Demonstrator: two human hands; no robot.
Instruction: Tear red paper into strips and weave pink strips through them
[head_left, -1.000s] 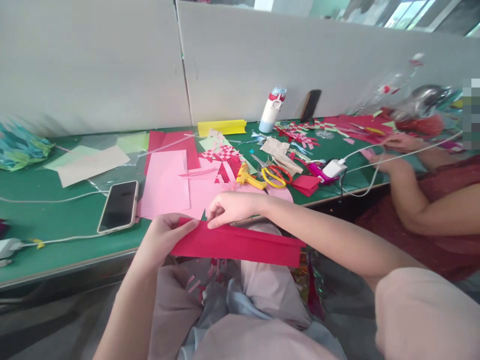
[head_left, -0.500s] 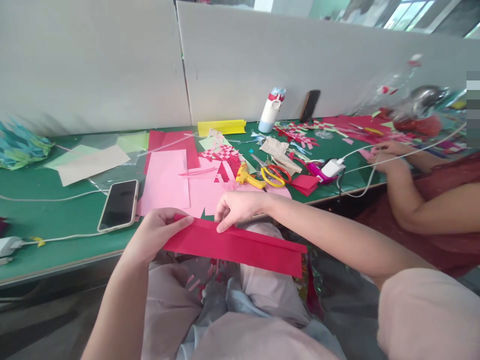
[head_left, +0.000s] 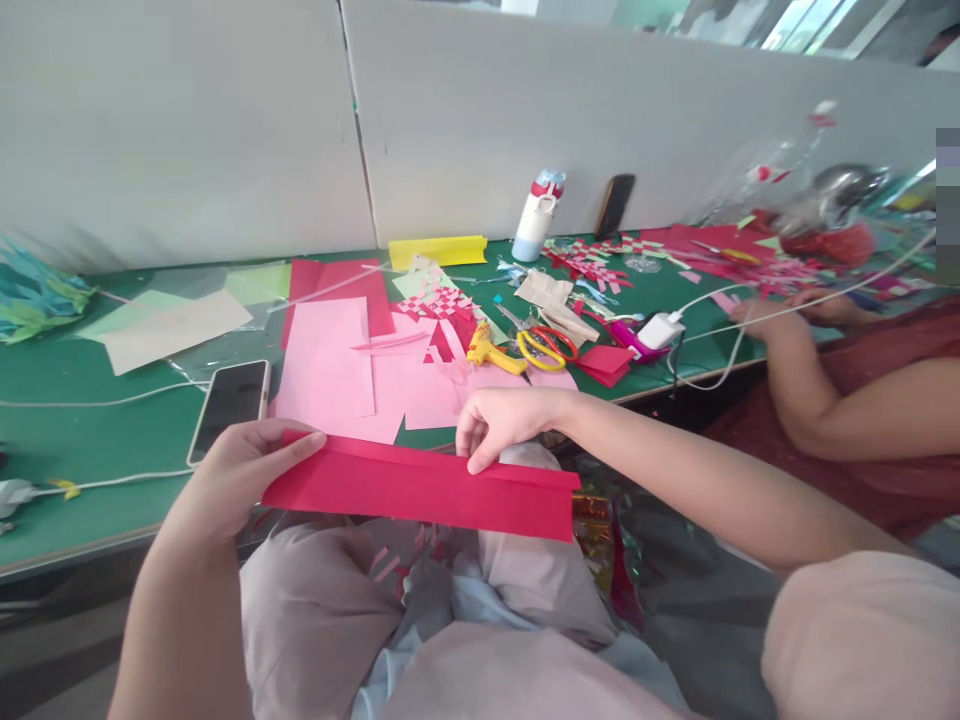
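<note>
A long red paper (head_left: pixel 427 495) with a narrow fold along its upper edge lies level above my lap, in front of the table edge. My left hand (head_left: pixel 251 462) pinches its left end, thumb on top. Near the middle of the folded edge, my right hand (head_left: pixel 499 428) grips the same paper between thumb and curled fingers. Beyond my hands, pink sheets (head_left: pixel 326 355) lie on the green table (head_left: pixel 142 430). A yellow glue gun (head_left: pixel 493 352) and scissors (head_left: pixel 544 348) rest just past my right hand.
A phone (head_left: pixel 231 405) lies at the left beside white cables. Toward the wall stand a white bottle (head_left: pixel 537 218) and a dark phone (head_left: pixel 615 206). Yellow folded paper (head_left: pixel 437 251) lies near the wall. Another person's arms (head_left: pixel 817 385) reach over the table's right side.
My left hand has moved left with the paper's left end, and the paper has shifted left. My right hand has moved slightly right, farther along the fold.
</note>
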